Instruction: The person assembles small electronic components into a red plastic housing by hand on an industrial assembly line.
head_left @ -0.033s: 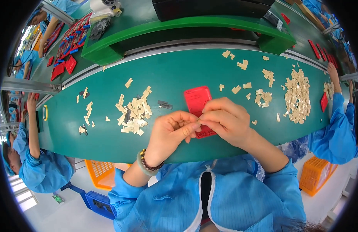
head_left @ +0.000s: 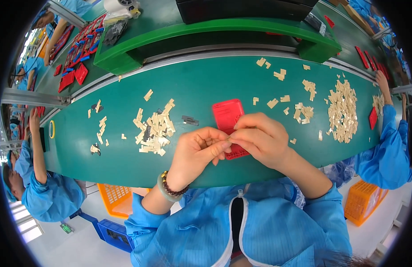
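My left hand (head_left: 198,151) and my right hand (head_left: 261,138) meet fingertip to fingertip over a red plastic case (head_left: 227,115). Both are closed in a pinch around a tiny thing at the fingertips, too small and covered to name. The case lies on the green table, its upper part bare and its lower part partly behind my fingers. Left of my left hand is a loose pile of small cream-coloured flat pieces (head_left: 159,127), with a few dark ones among them. A dark grey strip (head_left: 190,120) lies between that pile and the case.
A larger heap of cream pieces (head_left: 342,113) lies on the right, with small clusters (head_left: 303,113) nearer my right hand. A green shelf (head_left: 215,29) spans the back. A yellow tape roll (head_left: 52,129) is far left. Co-workers in blue sit at both sides. Orange baskets (head_left: 359,202) stand below.
My hands and the pieces on the table stay as they were. At the far left, a co-worker's hand has shifted slightly.
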Motion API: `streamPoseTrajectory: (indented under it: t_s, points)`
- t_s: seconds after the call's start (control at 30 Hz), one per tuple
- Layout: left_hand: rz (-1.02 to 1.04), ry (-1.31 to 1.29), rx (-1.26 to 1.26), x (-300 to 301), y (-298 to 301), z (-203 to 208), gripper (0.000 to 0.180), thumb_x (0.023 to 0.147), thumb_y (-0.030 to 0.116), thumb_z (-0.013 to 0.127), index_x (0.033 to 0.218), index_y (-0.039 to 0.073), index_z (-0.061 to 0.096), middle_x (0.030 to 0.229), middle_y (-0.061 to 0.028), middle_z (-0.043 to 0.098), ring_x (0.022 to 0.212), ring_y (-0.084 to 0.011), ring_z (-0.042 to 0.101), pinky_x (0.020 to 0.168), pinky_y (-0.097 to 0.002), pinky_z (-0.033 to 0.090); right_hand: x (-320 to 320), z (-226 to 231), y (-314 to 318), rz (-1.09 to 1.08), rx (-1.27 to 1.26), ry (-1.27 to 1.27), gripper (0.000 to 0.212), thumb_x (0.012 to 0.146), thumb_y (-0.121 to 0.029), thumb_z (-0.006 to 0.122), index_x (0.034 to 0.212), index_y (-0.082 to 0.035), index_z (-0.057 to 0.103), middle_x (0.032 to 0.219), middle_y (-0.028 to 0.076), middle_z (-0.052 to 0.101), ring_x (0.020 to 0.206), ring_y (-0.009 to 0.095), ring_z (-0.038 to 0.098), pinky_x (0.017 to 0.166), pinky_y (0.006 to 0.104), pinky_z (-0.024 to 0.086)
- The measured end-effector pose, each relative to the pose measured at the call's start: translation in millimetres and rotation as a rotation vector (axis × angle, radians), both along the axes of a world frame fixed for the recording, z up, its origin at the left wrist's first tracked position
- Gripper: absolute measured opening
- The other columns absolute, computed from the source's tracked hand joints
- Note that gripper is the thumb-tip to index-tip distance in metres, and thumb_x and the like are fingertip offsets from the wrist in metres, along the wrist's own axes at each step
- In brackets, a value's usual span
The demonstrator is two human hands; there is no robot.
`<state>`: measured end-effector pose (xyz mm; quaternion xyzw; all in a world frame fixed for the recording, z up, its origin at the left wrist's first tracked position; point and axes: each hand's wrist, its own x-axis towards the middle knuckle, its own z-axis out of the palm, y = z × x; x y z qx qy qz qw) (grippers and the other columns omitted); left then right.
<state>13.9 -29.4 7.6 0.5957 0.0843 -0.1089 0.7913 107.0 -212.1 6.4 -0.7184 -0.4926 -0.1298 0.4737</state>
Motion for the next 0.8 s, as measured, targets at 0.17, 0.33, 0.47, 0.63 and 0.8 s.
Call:
streamPoseTrajectory:
  t_s: [0.17,0.33,0.47,0.63,0.8]
  points:
    - [0.023,-0.084,-0.097,-2,-2,0,0.009,0.092,0.005,0.064,0.1,-0.001,0.066,0.106,-0.0097,0.066,0.078,-0.0096,0.062,0.065,-0.0214,0.05,-5,2,0,-0.06,-0.012,-0.069,0.021,0.072,-0.011,0.078,0.09,-0.008,0.068,0.089,0.007,0.06,0.069,0.019,0.059,0.056,0.0312,0.047]
    - [0.03,-0.762,0.785,7,-4,17,0.012,0.081,0.005,0.07,0.091,0.0,0.067,0.113,-0.0116,0.063,0.086,-0.0191,0.064,0.073,-0.0289,0.052,-8,7,-11,0.102,0.025,0.429,0.013,0.075,-0.001,0.07,0.088,-0.005,0.069,0.088,0.008,0.062,0.07,0.02,0.061,0.058,0.0312,0.049]
    - [-0.113,-1.483,1.021,8,-17,10,0.012,0.071,0.004,0.072,0.081,-0.001,0.07,0.102,-0.0127,0.069,0.086,-0.0274,0.066,0.073,-0.0336,0.053,7,-3,-29,-0.062,-0.199,0.402,0.014,0.074,0.001,0.068,0.087,-0.005,0.067,0.093,0.009,0.063,0.074,0.022,0.063,0.063,0.0293,0.051]
    - [-0.028,-1.199,1.034,22,-10,-7,0.027,0.067,0.01,0.074,0.092,0.002,0.068,0.092,-0.0102,0.069,0.083,-0.0265,0.064,0.07,-0.0371,0.052,16,-6,-56,-0.243,-0.138,0.448,0.021,0.073,-0.003,0.074,0.089,-0.006,0.061,0.096,0.008,0.06,0.085,0.023,0.063,0.07,0.0307,0.052]
    - [0.065,-1.321,1.217,20,-15,-4,0.026,0.067,0.014,0.072,0.09,0.004,0.068,0.093,-0.0089,0.069,0.079,-0.0226,0.059,0.065,-0.0362,0.047,11,10,-34,0.2,-0.188,0.364,0.025,0.069,-0.007,0.079,0.08,-0.008,0.058,0.089,0.005,0.058,0.077,0.021,0.058,0.067,0.0311,0.047]
